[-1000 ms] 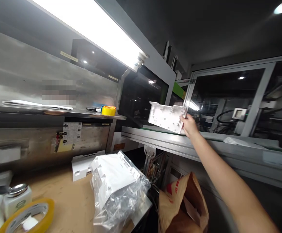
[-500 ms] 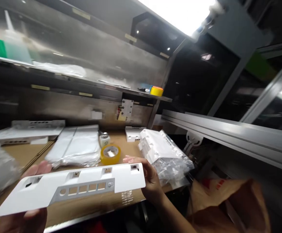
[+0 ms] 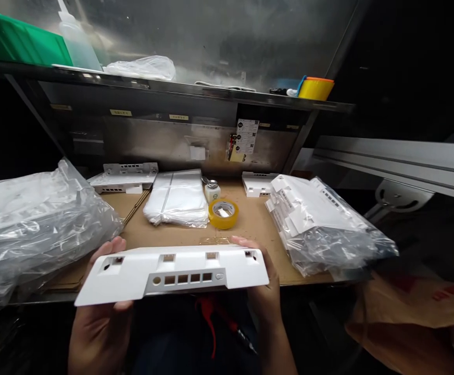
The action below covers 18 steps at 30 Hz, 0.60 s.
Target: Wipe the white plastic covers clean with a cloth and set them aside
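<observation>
I hold a long white plastic panel (image 3: 172, 271) level in front of me, just over the near edge of the cardboard-covered bench (image 3: 246, 224). It has a row of small square openings along its face. My left hand (image 3: 102, 325) grips its left end from below, thumb on top. Around the right end my right hand (image 3: 264, 291) is wrapped, fingers over the far edge.
A yellow tape roll (image 3: 223, 213) and a small bottle (image 3: 212, 190) stand mid-bench beside a flat stack of plastic bags (image 3: 178, 200). Bagged white parts lie left (image 3: 35, 219) and right (image 3: 320, 224). Loose white panels (image 3: 125, 176) rest at the back. A brown paper bag (image 3: 418, 312) sits low right.
My right hand brought the white panel back from the conveyor at the right; now both hands hold it over the bench edge. The view swung left and down.
</observation>
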Motion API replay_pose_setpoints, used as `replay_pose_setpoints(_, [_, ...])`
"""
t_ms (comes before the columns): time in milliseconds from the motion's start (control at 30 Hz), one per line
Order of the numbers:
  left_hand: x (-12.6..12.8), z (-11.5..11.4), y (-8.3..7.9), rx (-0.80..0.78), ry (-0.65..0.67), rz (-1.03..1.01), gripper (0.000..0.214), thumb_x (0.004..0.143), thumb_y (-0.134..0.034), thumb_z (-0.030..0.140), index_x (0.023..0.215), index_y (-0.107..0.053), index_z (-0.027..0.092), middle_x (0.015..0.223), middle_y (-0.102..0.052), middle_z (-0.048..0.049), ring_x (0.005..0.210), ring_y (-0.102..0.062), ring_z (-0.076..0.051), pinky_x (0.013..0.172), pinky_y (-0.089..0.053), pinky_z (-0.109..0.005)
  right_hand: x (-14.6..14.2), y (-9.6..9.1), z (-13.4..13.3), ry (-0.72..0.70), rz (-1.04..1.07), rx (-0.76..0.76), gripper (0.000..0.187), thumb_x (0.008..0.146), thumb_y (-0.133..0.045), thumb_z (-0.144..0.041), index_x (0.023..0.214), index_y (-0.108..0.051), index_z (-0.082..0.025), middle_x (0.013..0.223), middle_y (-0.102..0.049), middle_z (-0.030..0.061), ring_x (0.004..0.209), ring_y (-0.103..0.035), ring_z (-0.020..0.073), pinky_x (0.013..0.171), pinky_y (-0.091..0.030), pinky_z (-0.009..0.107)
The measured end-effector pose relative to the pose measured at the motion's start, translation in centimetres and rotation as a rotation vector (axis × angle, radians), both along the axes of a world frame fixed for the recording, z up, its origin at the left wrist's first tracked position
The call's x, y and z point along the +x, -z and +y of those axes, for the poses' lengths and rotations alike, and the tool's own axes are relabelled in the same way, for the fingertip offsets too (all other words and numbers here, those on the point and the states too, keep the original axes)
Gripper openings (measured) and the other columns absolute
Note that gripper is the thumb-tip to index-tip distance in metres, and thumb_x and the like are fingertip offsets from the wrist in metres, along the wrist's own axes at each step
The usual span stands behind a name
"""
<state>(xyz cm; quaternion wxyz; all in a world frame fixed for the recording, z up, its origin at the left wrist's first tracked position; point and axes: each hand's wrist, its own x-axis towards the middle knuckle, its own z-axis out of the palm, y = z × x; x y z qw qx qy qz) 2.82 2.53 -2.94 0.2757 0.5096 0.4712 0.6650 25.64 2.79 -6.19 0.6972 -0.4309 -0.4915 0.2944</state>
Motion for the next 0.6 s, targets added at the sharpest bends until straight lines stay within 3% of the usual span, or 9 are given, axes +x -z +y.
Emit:
replay_pose_setpoints(133, [0.8, 0.0, 0.0, 0.061, 0.000, 0.109, 0.070, 0.084, -0.073, 0.061, 0.143, -0.058, 0.026, 0.158, -0.050, -0.0027, 0.149, -0.039, -0.031, 0.126, -0.028, -0.036, 0.9, 0.9, 0.0, 0.051, -0.001, 0.040, 0.028, 0.087, -0.069, -0.021, 0.113, -0.070, -0.032, 0.129, -0.075, 0.0008, 0.126, -0.067, 0.0256, 0.106, -0.054, 0.041])
replay_pose_setpoints(267, [1.1, 0.0, 0.2, 0.050, 0.077, 0.007, 0.080, 0.078, -0.080, 0.061, 0.146, -0.054, 0.027, 0.157, -0.051, -0.0063, 0.148, -0.041, -0.033, 0.124, -0.033, -0.038, 1.9, 1.9, 0.2, 0.067, -0.056, 0.124, 0.026, 0.088, -0.070, -0.024, 0.113, -0.069, -0.030, 0.130, -0.074, 0.0041, 0.127, -0.066, 0.0286, 0.107, -0.053, 0.046])
replay_pose_setpoints(433, [1.8, 0.0, 0.3, 0.022, 0.081, -0.063, 0.082, 0.071, -0.086, 0.061, 0.142, -0.059, 0.028, 0.155, -0.054, -0.0091, 0.146, -0.045, -0.035, 0.123, -0.035, -0.040, 2.8, 2.6, 0.3, 0.064, -0.031, 0.165, 0.020, 0.095, -0.065, -0.037, 0.113, -0.068, -0.030, 0.130, -0.074, 0.0045, 0.127, -0.066, 0.0293, 0.108, -0.050, 0.048])
replay_pose_setpoints(600, [2.1, 0.2, 0.5, 0.025, 0.120, -0.106, 0.084, 0.068, -0.090, 0.058, 0.141, -0.060, 0.031, 0.157, -0.052, -0.0069, 0.148, -0.043, -0.032, 0.122, -0.036, -0.039, 2.9, 2.7, 0.3, 0.066, -0.040, 0.197, 0.017, 0.099, -0.060, -0.034, 0.113, -0.068, -0.029, 0.129, -0.074, 0.0035, 0.127, -0.066, 0.0280, 0.114, -0.046, 0.050])
